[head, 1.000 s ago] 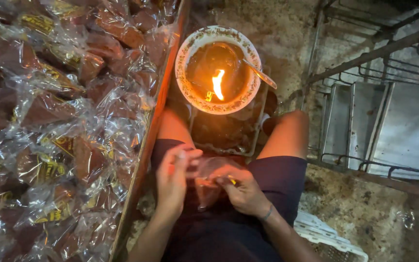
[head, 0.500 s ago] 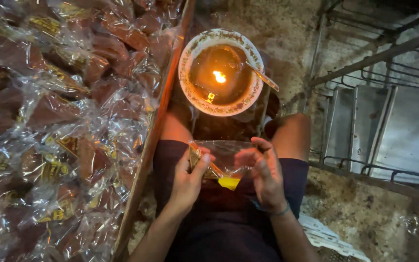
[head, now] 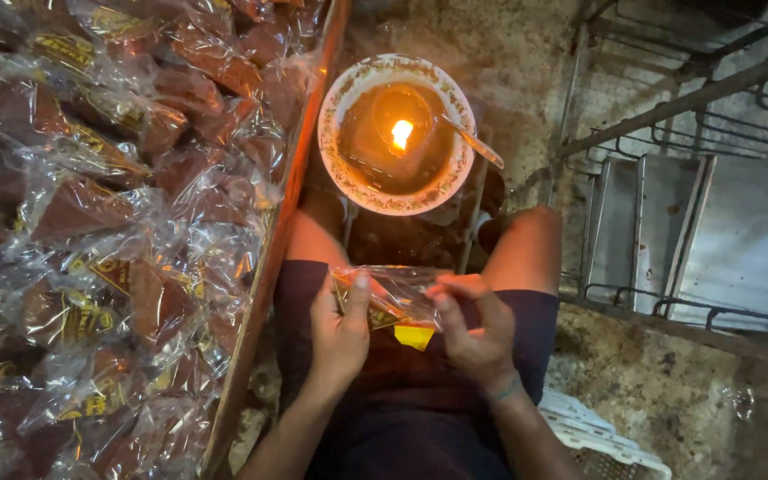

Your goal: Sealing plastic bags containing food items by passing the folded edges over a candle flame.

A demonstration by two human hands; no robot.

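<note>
You pinch clear plastic packet with yellow label (head: 397, 302) at frame centre: left hand (head: 340, 333) clamps left end, right hand (head: 473, 333) clamps right end. Long axis runs left-right. Flame in round patterned bowl (head: 348, 98) sits directly above, near.

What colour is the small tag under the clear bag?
Bright yellow small tag, head view, between both hands.

I see open room over my lap. On the left, a wooden tray edge (head: 270, 267) and piled wrapped packets (head: 108, 231) block me. Far ahead, a bowl (head: 340, 169) with a burning flame (head: 401, 133) stands. On the right, metal racks (head: 695, 240) close it off.
</note>
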